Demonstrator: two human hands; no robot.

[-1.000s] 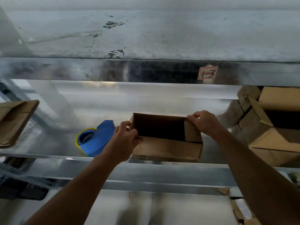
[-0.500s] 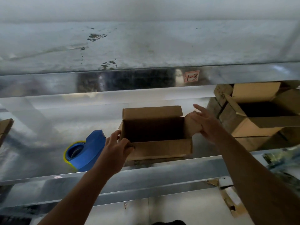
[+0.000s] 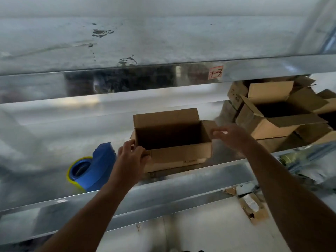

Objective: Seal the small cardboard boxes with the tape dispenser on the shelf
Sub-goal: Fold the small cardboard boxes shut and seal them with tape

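The fingers (image 3: 133, 150) of the left hand (image 3: 130, 159) curl round the near left corner of the small cardboard box (image 3: 178, 155), thumb on the front wall, most likely to keep it from sliding while its top is worked. The right hand (image 3: 231, 136) holds nothing: its fingers (image 3: 218, 132) are stretched out loosely at the box's right end flap, which stands up and outward; blur hides whether they touch it. The box sits at the centre of the frame, on the shelf (image 3: 181, 186) near its front lip, with its top open, its back flap upright and its inside dark. I judge the step in hand to be folding the flaps shut, with taping yet to come. The blue tape dispenser (image 3: 94, 168) lies just left of the left hand, within easy reach. More open boxes (image 3: 272, 122) crowd the shelf at the right of the frame, and a label (image 3: 215, 72) marked 1-3 sits on the upper shelf edge
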